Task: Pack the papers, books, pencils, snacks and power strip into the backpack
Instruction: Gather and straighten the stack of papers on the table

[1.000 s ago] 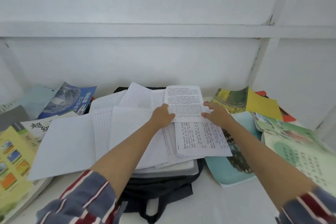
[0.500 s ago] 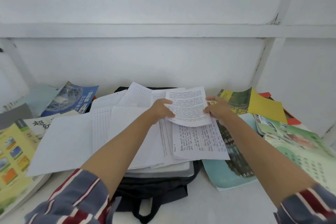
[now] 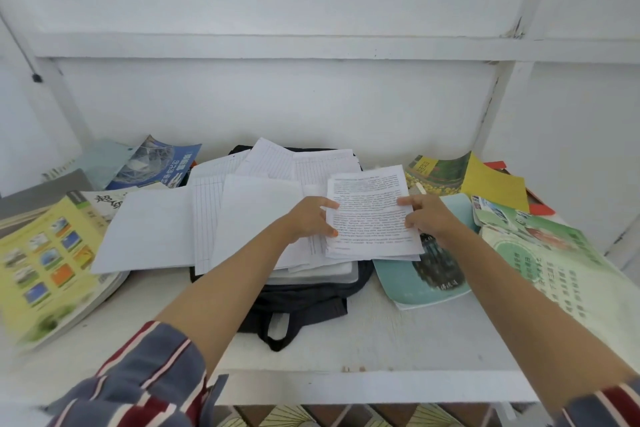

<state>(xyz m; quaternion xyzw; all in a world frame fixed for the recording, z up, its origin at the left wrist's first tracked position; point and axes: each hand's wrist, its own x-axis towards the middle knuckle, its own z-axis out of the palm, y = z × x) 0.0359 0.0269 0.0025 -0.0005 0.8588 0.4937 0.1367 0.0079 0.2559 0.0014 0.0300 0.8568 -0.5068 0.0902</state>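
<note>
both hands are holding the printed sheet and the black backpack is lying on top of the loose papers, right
Not quite. The head view shows it the other way round: the loose papers lie on top of the black backpack, which shows only from under them. The rest holds: the left hand and the right hand both hold the printed sheet.

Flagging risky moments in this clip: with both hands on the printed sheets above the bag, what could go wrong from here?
1. The left hand and right hand pinch the printed sheets only at their side edges; lower sheets might slip out.
2. The loose papers lie fanned across the backpack, overhanging its left side; a nudge could slide them off.
3. The backpack's opening is hidden under paper, so sheets may get crumpled going in.
</note>
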